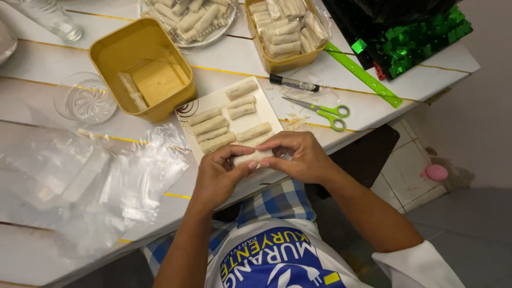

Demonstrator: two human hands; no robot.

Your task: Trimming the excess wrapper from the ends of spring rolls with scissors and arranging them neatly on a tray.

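Between the fingertips of both hands sits a pale spring roll [255, 157], held level just over the near edge of a white rectangular plate [266, 109]. The left hand [217, 176] pinches its left end with thumb and fingers curled in, and the right hand [298, 156] covers its right end from above, fingers pressed down on the wrapper. Both hands touch the roll, and their fingertips almost meet over its middle.

Just beyond the grip, on the same plate, lie more rolls [224, 124] in two short rows, side by side. Farther away and to the left of the grip stands a yellow tub [109, 50], with a few wrapper pieces inside. Beside this tub is a clear glass dish [88, 101]. To the left of the hands, loose clear plastic bags [106, 181] are spread over the white table [32, 256]. Beyond the grip to the right lie green scissors [325, 111], a black marker [293, 82] and a green ruler [362, 74]. At the far edge, a second yellow tub [277, 65] and a plate [186, 40] hold wrapped rolls.
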